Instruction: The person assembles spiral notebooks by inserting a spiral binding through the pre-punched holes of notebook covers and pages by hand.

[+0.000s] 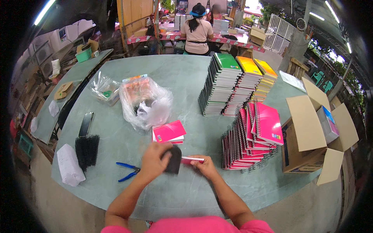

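My right hand (205, 166) grips a thin pink-covered notebook (191, 158), seen almost edge-on, between thumb and fingers. Close to its left end, my left hand (154, 160) is curled on a black, rounded thing (173, 161). That thing is smeared by motion, so its kind is unclear. Just beyond the hands lies a small pile of pink notebooks (169, 131) with white pages. Blue-handled pliers (129, 172) rest left of my left hand. To my right, a leaning stack of pink spiral notebooks (248, 143) has black wire coils along its edges.
Tall stacks of green (221, 83), orange and yellow notebooks stand behind the pink ones. At right is an open cardboard box (305, 145). A plastic bag (145, 105), black coils (87, 151), a phone (86, 124) and a white packet (70, 165) occupy the left. Another person (198, 35) sits beyond.
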`<state>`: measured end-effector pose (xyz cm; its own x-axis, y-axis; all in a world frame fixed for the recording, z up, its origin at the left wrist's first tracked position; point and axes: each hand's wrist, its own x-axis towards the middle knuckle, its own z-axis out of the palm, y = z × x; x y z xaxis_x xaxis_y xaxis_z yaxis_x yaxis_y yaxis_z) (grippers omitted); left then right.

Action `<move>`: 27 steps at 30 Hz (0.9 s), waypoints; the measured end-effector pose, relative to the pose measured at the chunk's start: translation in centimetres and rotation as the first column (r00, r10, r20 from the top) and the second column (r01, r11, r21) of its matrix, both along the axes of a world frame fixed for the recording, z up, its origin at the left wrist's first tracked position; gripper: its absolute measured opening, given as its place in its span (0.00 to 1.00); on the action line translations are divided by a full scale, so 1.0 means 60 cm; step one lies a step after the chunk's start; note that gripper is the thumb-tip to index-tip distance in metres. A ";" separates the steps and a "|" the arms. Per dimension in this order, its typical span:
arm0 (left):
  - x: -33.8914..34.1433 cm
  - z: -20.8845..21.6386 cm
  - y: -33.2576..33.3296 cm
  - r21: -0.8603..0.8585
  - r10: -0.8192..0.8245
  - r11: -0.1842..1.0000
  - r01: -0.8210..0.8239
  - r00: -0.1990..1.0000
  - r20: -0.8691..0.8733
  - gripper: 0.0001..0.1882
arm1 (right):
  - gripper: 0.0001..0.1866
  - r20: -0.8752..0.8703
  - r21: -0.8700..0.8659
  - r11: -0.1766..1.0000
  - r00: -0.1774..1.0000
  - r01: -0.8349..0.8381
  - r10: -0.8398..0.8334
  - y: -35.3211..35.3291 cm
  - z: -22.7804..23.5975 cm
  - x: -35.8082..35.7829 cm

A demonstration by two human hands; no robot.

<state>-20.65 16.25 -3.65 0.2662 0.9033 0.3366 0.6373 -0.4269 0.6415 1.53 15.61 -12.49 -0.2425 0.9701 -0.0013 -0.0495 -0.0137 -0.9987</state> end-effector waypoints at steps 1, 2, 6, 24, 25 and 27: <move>-0.002 -0.014 -0.005 -0.098 -0.105 0.991 0.093 0.987 -0.123 0.17 | 0.12 0.001 -0.013 1.000 1.000 -0.005 0.005 -0.001 0.000 -0.001; -0.002 -0.016 -0.013 -0.154 -0.211 0.970 0.187 0.964 -0.163 0.17 | 0.12 0.001 -0.026 1.000 1.000 -0.001 0.001 -0.004 -0.004 0.001; 0.014 0.014 0.002 0.236 0.099 0.959 -0.155 0.967 0.233 0.16 | 0.13 0.029 -0.018 1.000 1.000 -0.010 0.010 -0.006 -0.008 0.003; 0.039 -0.008 -0.012 0.058 -0.023 0.998 0.022 0.999 0.023 0.15 | 0.14 -0.048 0.001 1.000 0.999 0.003 -0.003 -0.008 -0.043 -0.010; 0.045 -0.010 -0.020 -0.031 -0.104 0.994 0.101 0.991 -0.090 0.16 | 0.13 -0.071 -0.021 1.000 0.997 0.008 -0.009 -0.004 -0.053 -0.008; 0.045 -0.012 -0.022 0.011 -0.125 0.992 0.125 0.992 -0.029 0.15 | 0.13 -0.021 0.038 0.999 1.000 0.005 -0.004 -0.003 -0.047 -0.009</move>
